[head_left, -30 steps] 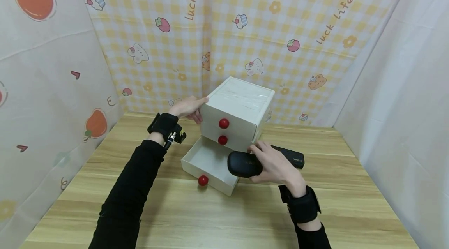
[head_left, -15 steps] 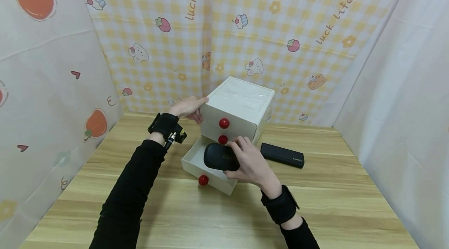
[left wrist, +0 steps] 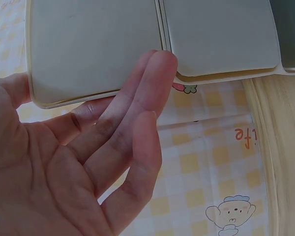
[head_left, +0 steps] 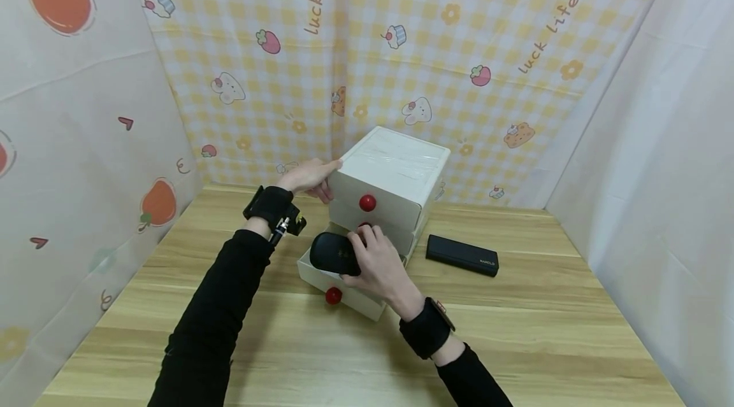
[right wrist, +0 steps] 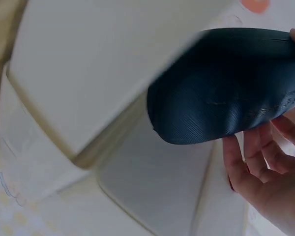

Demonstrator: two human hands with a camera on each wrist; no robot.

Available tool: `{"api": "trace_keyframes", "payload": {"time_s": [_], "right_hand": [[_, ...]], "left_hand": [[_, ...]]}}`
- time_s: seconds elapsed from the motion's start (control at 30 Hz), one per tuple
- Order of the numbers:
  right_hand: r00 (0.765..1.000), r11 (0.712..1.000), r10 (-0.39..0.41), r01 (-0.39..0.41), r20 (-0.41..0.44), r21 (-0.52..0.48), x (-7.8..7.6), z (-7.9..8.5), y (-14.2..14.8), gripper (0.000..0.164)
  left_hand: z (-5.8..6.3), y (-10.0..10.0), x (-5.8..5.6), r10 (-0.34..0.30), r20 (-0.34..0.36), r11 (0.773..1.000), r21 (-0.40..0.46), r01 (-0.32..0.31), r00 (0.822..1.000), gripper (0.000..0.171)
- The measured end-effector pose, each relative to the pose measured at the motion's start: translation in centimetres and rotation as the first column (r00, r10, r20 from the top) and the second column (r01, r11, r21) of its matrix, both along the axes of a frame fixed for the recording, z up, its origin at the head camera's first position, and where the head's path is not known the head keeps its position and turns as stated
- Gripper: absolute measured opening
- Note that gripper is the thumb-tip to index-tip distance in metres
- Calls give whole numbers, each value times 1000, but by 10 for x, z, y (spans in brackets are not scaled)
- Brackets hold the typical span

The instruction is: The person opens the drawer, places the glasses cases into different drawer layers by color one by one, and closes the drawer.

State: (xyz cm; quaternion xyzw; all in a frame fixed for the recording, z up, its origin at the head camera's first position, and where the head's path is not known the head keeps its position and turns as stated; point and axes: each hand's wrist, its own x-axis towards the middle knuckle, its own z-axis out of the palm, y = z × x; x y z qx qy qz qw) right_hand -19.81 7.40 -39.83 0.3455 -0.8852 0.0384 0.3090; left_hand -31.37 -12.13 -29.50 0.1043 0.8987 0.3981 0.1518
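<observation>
A white drawer cabinet (head_left: 373, 187) with red ball knobs stands on the table, its bottom drawer (head_left: 344, 292) pulled out. My left hand (head_left: 312, 176) rests on the cabinet's left side, thumb at the top front edge; its fingers (left wrist: 155, 81) lie fairly straight against the cabinet in the left wrist view. Over the pulled-out drawer, my right hand (head_left: 378, 265) holds a black, rounded glasses case (head_left: 334, 253) by its right end. The right wrist view shows the case's (right wrist: 221, 93) textured surface, with fingertips at its edge. Case and hand hide much of the drawer's inside.
To the cabinet's right, a long black box (head_left: 462, 255) with small lettering lies on the wooden table (head_left: 287, 356). A yellow checked cloth (head_left: 401, 69) hangs behind, and pale cloths flank both sides.
My right hand has carried the glasses case leftward, from the drawer's right edge to over the drawer, uncovering the long black box. The left hand stays at the cabinet.
</observation>
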Motion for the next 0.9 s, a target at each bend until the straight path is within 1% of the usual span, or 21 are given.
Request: {"api": "trace_keyframes", "payload": {"time_s": [0.2,0.33,0.43,0.57,0.7,0.77,0.9], "right_hand": [[997,995,-67,65,24,73,-6,-13,-2,73],[994,991,-96,91,48,99,-10,-15,-3,71],[994,990,-95,89,58,106,-11,-14,-4,68],[993,986,-97,87,69,143,-11,-13,-5,65],[988,981,-104,83,116,174,-11,-14,-4,61],[982,979,-111,81,153,188,-12,-17,-3,57],[971,975,-115,71,208,210,-15,-30,-2,53]], "left_hand": [[0,1,-1,-15,-14,1000,-23,15,1000,67],[1,1,-1,-16,-12,999,-28,16,1000,67],[1,0,-1,-14,-9,1000,-26,13,1000,66],[1,0,-1,-6,-7,1000,-27,6,1000,66],[0,-1,-1,-3,-5,1000,-15,3,1000,66],[0,0,-1,-4,-1,1000,-11,4,1000,66],[1,1,0,-1,7,1000,-13,1,1000,65]]}}
